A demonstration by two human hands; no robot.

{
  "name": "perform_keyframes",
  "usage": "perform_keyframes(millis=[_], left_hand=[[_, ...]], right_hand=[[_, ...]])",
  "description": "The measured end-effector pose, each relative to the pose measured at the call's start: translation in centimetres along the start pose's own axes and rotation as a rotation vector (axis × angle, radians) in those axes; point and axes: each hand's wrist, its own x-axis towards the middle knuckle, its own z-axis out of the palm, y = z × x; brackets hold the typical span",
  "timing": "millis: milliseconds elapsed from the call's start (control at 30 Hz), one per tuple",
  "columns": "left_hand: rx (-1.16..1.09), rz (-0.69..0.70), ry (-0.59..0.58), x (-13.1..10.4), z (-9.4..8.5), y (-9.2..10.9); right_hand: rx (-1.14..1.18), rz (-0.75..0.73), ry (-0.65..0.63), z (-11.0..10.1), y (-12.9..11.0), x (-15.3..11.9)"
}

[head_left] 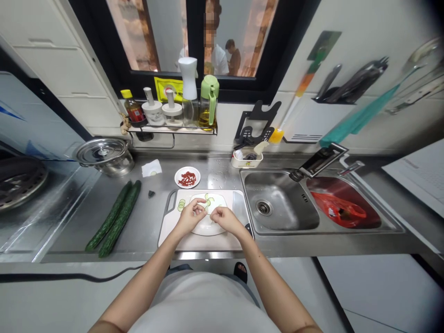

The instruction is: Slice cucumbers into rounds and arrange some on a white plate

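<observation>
A white plate (208,228) rests on the cutting board (168,231), with thin cucumber slices (209,196) at its far side. Over the plate's left half, my left hand (192,216) pinches a pale green cucumber slice between thumb and fingers. My right hand (225,218) is closed above the right half, fingertips together; whatever they hold is too small to make out. More cucumber slices (181,205) lie overlapped on the board's left. A wide-bladed knife (239,206) lies along the board's right side, its dark handle partly behind my right wrist.
Two whole cucumbers (120,219) lie to the left, near a lidded steel pot (106,155). Behind the board sits a small plate (177,178) of red bits. A double sink (286,226) is on the right; a rack (173,131) of seasoning bottles hangs ahead.
</observation>
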Motion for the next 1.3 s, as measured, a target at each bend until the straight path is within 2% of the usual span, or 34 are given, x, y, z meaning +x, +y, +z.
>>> perform_keyframes(millis=[200,333,533,767,1133,1300], left_hand=[[0.23,-0.087,-0.042,-1.0,0.6,-3.8],[0.417,-0.1,-0.049,-1.3,0.9,-5.1],[0.651,-0.075,-0.067,-1.4,1.4,-4.9],[0.811,-0.075,-0.113,-1.5,1.9,-4.3],[0.853,-0.065,-0.125,-1.6,1.8,-4.5],[0.877,-0.053,-0.138,-1.6,1.6,-4.9]], right_hand=[[-0.28,0.099,-0.038,1.7,1.6,-1.0],[-0.462,0.124,-0.034,2.9,2.0,-1.5],[-0.666,0.117,0.006,4.2,2.0,-1.9],[-0.751,0.065,0.106,5.1,2.8,-2.5],[-0.715,-0.05,0.151,5.7,3.9,-3.2],[-0.732,-0.131,0.129,5.5,4.2,-3.5]])
